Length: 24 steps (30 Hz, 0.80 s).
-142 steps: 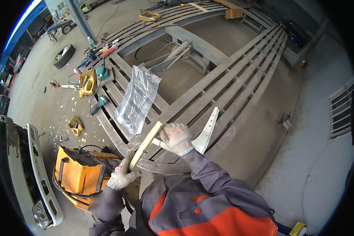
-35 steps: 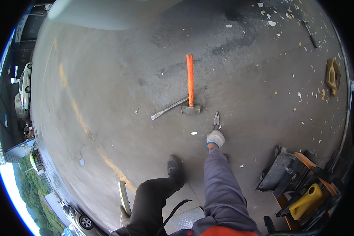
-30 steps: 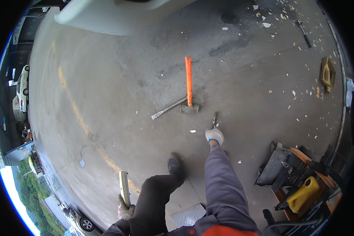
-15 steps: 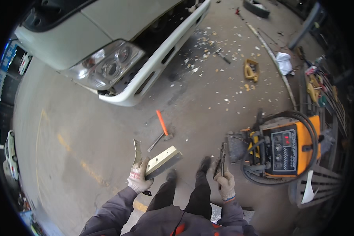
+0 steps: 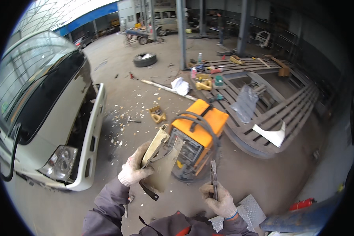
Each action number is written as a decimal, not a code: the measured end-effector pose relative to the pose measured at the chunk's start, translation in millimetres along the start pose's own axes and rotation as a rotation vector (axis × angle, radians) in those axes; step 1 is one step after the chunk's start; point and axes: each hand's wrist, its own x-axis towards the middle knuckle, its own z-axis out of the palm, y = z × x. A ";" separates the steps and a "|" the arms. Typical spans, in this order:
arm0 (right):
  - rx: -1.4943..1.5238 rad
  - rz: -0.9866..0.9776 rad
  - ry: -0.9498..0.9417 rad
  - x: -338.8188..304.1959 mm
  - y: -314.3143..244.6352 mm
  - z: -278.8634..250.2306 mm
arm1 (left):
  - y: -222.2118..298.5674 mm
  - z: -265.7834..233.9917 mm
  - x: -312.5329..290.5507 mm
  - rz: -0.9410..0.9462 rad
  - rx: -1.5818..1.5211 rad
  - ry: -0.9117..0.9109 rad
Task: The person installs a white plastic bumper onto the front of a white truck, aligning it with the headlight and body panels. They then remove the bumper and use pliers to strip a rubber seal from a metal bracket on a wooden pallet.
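My left hand point(image 5: 135, 167), in a whitish work glove, is closed around a cream-coloured metal bracket point(image 5: 167, 169). Its folded upper edge points up and away, and a dark strip with a hole hangs below the fingers. Whether the bracket is one piece or several, I cannot tell. Lower right, my gloved right hand point(image 5: 220, 200) grips a pair of dark metal pliers point(image 5: 213, 175), jaws upward. The two hands are apart. Just beyond the bracket stands an orange welding machine point(image 5: 200, 114) with a black front panel and a thick cable looped over it.
A white vehicle point(image 5: 63, 94) with a loose-looking front bumper point(image 5: 91, 145) stands left. Paint chips, a yellow tool case point(image 5: 157, 114) and a long pale bar point(image 5: 169, 89) lie on the floor. A slatted metal platform point(image 5: 234, 128) fills the right, bearing tools and a white panel point(image 5: 272, 134).
My view has swung up and to the right, bringing the platform and far workshop in. The bracket has turned and now stands before the welding machine. Both hands keep their holds.
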 end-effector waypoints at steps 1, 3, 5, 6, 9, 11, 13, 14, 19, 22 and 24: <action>-0.016 0.004 0.009 -10.6 -6.5 -31.2 | 18.7 24.6 19.9 0.086 -0.011 -0.043; -0.004 0.050 0.065 -36.0 -17.0 -86.5 | 70.5 77.2 56.5 0.173 -0.032 -0.142; -0.025 0.022 0.128 -58.5 -26.3 -133.8 | 122.9 130.6 80.1 0.147 -0.045 -0.182; -0.039 0.022 0.167 -71.8 -28.8 -156.0 | 146.2 154.9 92.3 0.120 -0.083 -0.242; -0.060 0.100 0.304 -109.5 -30.0 -208.4 | 202.2 209.6 145.2 0.052 -0.236 -0.591; 0.044 0.170 0.423 -129.6 -20.0 -228.7 | 224.6 255.1 173.0 0.024 -0.390 -0.618; 0.046 0.204 0.531 -149.3 -3.2 -245.1 | 233.2 293.5 200.1 0.049 -0.449 -0.678; 0.046 0.221 0.584 -157.1 6.8 -253.1 | 231.0 312.2 215.6 0.058 -0.459 -0.696; 0.207 0.357 0.762 -174.7 50.6 -291.1 | 199.1 397.1 285.1 0.118 -0.277 -0.623; 0.233 0.412 0.824 -165.3 78.8 -323.9 | 162.6 442.0 333.9 0.191 -0.193 -0.507; 0.198 0.420 0.836 -153.7 103.0 -349.1 | 145.0 470.8 367.0 0.218 -0.058 -0.373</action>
